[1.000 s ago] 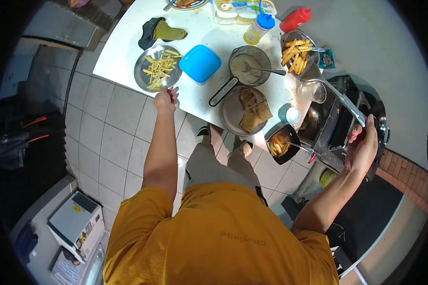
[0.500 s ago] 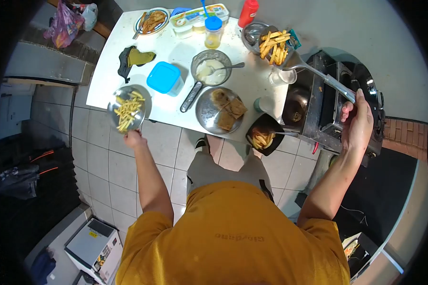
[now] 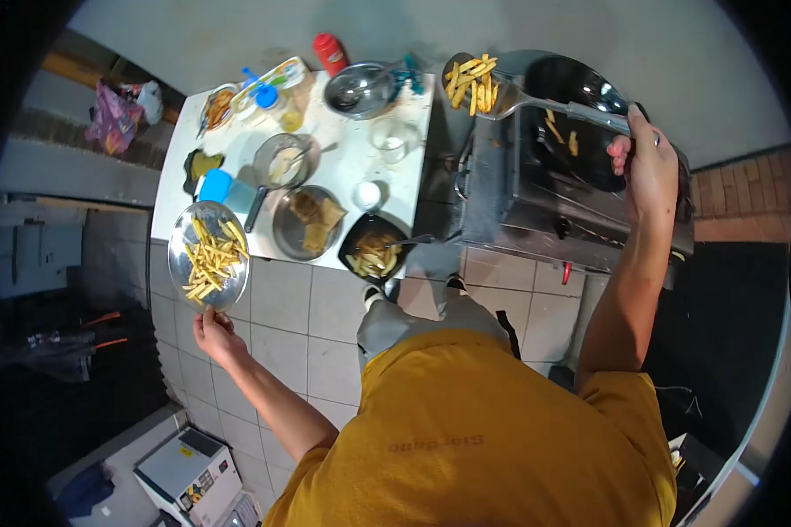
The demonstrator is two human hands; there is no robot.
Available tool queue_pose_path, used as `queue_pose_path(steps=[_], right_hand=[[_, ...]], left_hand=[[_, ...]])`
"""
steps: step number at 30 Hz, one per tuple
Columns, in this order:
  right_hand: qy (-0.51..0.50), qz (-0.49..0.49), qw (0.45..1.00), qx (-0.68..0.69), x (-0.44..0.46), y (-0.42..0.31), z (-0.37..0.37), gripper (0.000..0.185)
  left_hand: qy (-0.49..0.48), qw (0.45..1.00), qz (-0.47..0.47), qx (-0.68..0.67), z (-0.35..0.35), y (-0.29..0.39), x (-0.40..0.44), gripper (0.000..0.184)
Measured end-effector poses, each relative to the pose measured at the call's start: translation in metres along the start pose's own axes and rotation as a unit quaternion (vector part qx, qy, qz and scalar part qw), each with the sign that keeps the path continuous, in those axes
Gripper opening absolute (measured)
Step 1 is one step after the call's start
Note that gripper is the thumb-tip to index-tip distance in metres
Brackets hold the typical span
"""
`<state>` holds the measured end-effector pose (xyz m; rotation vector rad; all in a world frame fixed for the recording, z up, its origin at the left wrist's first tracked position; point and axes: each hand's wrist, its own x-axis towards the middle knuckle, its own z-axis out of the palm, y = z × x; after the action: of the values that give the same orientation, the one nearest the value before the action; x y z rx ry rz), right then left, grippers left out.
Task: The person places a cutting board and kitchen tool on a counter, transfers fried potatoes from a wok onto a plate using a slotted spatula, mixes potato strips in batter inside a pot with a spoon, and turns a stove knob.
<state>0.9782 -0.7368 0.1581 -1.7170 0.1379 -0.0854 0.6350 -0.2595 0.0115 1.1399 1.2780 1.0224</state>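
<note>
My left hand (image 3: 220, 336) grips the near rim of a round metal plate (image 3: 179, 274). Pale yellow fries (image 3: 215, 255) are heaped on that plate, which is held off the table's left front corner. On the other side, my right hand (image 3: 649, 167) is closed around the handle of a long metal skimmer (image 3: 545, 106). Browner fries (image 3: 473, 83) lie on the skimmer's head, over the gap between the table and the stove. Below the handle is a black wok (image 3: 593, 167) with a few fries inside.
The stove (image 3: 518, 189) stands right of the white table (image 3: 413, 167). On the table are a metal bowl (image 3: 360, 90), a red bottle (image 3: 330, 54), a saucepan (image 3: 281, 161), a metal plate with flat bread (image 3: 301, 250), and a black bowl (image 3: 373, 220) at the front edge.
The view has turned right, showing more stove and wok. The skimmer with its fries has moved from above the table's metal bowl toward the stove. Both hands keep their holds.
</note>
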Motion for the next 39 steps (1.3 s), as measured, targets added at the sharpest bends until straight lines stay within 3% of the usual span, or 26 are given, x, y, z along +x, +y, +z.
queue_pose_path(steps=[7, 15, 22, 24, 31, 39], right_hand=[[0.074, -0.012, 0.997, -0.008, 0.025, 0.006, -0.105, 0.030], [0.166, -0.079, 0.982, 0.043, 0.029, -0.047, -0.175, 0.024], [0.163, 0.020, 0.986, -0.004, 0.031, 0.058, -0.176, 0.031], [0.177, 0.046, 0.983, -0.020, 0.034, 0.059, -0.172, 0.030], [0.109, -0.045, 0.993, 0.012, 0.091, -0.008, -0.210, 0.037], [-0.057, -0.093, 0.994, -0.020, 0.127, -0.030, -0.232, 0.041]], left_hand=[[-0.183, 0.980, -0.040, -0.066, 0.075, -0.012, -0.097, 0.014], [-0.339, 0.937, -0.083, -0.028, 0.153, -0.013, -0.154, 0.013], [-0.391, 0.917, -0.079, -0.007, 0.183, -0.019, -0.183, 0.011], [-0.386, 0.919, -0.079, -0.015, 0.190, -0.014, -0.200, 0.012], [-0.372, 0.927, -0.056, -0.006, 0.250, 0.005, -0.298, 0.020], [-0.426, 0.903, -0.064, -0.012, 0.303, 0.006, -0.406, 0.013]])
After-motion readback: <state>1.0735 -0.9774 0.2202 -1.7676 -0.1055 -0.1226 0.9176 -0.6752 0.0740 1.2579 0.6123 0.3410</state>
